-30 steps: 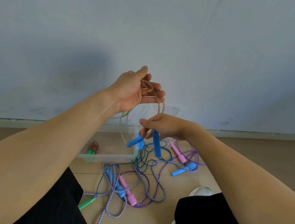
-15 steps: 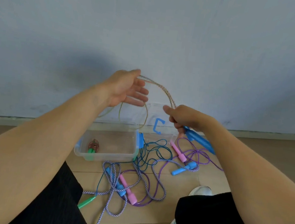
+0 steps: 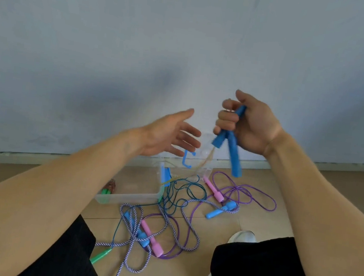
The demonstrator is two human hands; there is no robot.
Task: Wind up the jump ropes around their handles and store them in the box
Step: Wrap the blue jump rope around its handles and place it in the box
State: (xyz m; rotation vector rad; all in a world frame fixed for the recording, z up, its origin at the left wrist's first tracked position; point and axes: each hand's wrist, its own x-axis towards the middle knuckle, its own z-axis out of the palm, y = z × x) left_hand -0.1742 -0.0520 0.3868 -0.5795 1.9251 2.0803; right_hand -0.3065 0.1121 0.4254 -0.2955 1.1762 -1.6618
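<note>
My right hand [image 3: 246, 125] is raised before the wall, closed around two blue foam handles [image 3: 232, 148] that point down. A blurred tan rope [image 3: 205, 163] hangs from them toward the clear plastic box [image 3: 127, 197] on the floor. My left hand [image 3: 172, 134] is open beside the handles, fingers spread, holding nothing. Inside the box lies a wound rope with green handles [image 3: 108, 189]. Loose ropes lie tangled on the floor: a purple rope with pink handles [image 3: 213, 188], a striped rope [image 3: 184, 223] with light-blue handles, and a teal rope [image 3: 179, 188] with a green handle [image 3: 100, 255].
The wall stands close behind the box, with a skirting strip along the floor. A blue clip [image 3: 187, 159] marks the box's transparent lid behind it. My black-clad knees [image 3: 258, 273] frame the rope pile, and a white shoe [image 3: 240, 236] rests at the right.
My right hand has lifted the blue handles up and to the right, turning them downward. My left hand has let go of the tan rope and dropped lower, open.
</note>
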